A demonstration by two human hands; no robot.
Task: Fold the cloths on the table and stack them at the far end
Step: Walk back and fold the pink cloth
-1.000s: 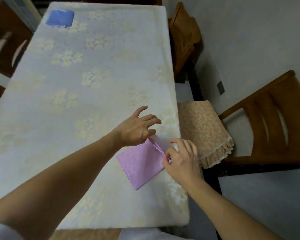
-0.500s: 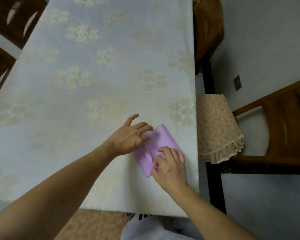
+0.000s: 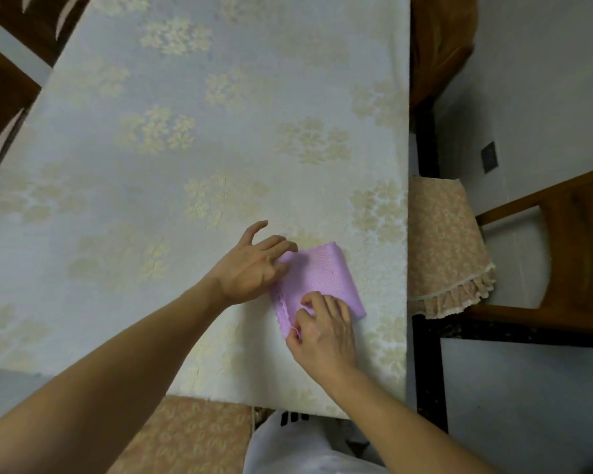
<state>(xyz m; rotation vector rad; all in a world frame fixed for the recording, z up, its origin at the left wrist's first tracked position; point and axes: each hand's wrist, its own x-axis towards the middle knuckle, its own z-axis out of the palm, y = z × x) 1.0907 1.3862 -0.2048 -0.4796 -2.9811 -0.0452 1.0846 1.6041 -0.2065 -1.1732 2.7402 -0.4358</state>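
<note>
Fingers of the left hand [image 3: 250, 268] are loosely spread, their tips resting on the left edge of the cloth [image 3: 322, 271]; the thumb points away toward the far end. On the right hand [image 3: 326, 331], thumb and forefinger pinch the near left corner of the cloth, with the other fingers curled flat on top of it. Purple and folded into a narrow band, the cloth lies flat on the table [image 3: 185, 165] near its right edge and close to the near end, its scalloped hem showing along the left side. Just right of the table stands a chair [image 3: 582, 234] with a frilled cushion [image 3: 442, 248]
</note>
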